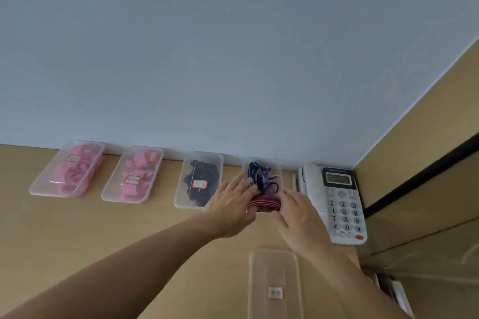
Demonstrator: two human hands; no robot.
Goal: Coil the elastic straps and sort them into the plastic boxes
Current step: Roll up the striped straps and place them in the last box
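From the head camera, both hands met at the rightmost plastic box (277,167), the last of four set along the wall. The left hand (230,202) lay with fingers straight, pressing the left side of a red-and-white striped coil (264,205). The right hand (298,212) curled thumb and fingers round the coil's right end. The coil sat at the near end of the box, in front of a blue striped strap (253,172) and a purple strap (267,176).

To do this well, I judged the coil should be kept squeezed flat until it was below the rim. The hand gripping it should let go last, so that the elastic did not spring open and lift its neighbours.

The surface was a light wooden desk (129,235) against a plain pale grey-blue wall (233,46), with a wood-toned panel (427,124) closing the right side. Two boxes of pink straps (67,171) and a box of black straps (199,181) stood to the left. A white desk telephone (337,204) stood just beside the open box. A clear labelled lid (274,280), or possibly a box, lay nearer the person.
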